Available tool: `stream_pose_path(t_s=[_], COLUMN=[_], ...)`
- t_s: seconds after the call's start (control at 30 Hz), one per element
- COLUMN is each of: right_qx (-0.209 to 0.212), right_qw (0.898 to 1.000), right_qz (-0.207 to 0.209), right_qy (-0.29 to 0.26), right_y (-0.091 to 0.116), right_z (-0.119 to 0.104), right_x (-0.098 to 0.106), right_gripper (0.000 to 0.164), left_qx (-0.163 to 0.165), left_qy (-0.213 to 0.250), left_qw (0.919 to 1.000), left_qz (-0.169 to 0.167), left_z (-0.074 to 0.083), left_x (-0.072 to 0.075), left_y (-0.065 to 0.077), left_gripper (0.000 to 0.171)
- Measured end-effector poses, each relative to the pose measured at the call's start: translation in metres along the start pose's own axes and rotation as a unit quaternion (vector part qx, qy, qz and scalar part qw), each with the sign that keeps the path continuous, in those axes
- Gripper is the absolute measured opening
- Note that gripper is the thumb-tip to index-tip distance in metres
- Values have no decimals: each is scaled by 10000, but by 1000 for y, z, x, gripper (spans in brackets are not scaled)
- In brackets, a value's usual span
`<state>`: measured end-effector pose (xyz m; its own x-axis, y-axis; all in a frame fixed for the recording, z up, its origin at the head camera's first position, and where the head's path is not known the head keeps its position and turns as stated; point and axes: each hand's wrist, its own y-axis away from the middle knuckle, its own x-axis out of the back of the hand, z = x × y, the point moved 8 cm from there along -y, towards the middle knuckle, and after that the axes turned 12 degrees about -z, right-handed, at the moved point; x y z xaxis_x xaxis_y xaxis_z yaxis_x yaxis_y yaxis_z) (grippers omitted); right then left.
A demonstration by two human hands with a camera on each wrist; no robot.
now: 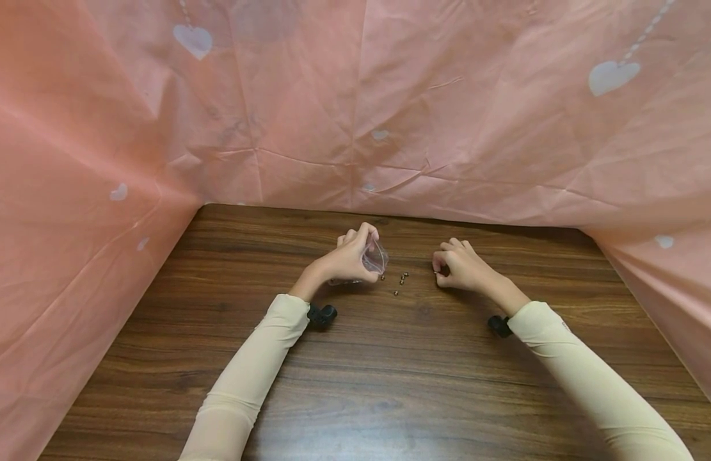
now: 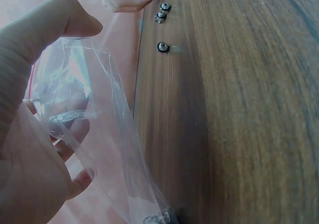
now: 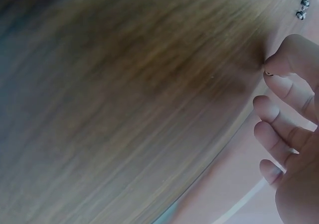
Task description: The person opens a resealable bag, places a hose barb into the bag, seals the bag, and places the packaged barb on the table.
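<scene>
My left hand (image 1: 349, 257) grips a clear plastic bag (image 1: 377, 257), its mouth spread between thumb and fingers and facing right. Low in the bag, small shiny metal bits (image 2: 159, 218) show at the edge of the left wrist view. To the right, my right hand (image 1: 462, 266) pinches a tiny metal piece (image 3: 269, 74) between thumb and index finger, mostly covered by the fingertips. Between the hands, several small round metal pieces (image 1: 402, 282) with dark rims lie on the table; a single metal piece (image 2: 163, 47) sits nearest the bag. Their exact kind is too small to tell.
The brown wood-grain table (image 1: 424, 371) extends toward me and to both sides. Pink sheeting (image 1: 309, 115) with white hearts hangs behind it and along the left and right. A dark wrist camera (image 1: 323, 315) is strapped at the left cuff, another camera (image 1: 498, 326) at the right.
</scene>
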<state>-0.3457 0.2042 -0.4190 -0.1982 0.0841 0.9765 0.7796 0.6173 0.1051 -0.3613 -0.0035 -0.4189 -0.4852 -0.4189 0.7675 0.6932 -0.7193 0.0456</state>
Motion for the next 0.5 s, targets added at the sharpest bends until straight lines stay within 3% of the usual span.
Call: stream_pose_path(t_s=[0.5], right_qx=[-7], right_qw=[9995], right_qz=[138], right_qy=[-282], right_y=[-9], right_z=[-10], right_x=[8], right_gripper=[15], left_qx=[-12], left_qy=[36], left_qw=[10000], left_qz=[12], left_z=[1], left_x=[1], left_y=[1], left_gripper=[75])
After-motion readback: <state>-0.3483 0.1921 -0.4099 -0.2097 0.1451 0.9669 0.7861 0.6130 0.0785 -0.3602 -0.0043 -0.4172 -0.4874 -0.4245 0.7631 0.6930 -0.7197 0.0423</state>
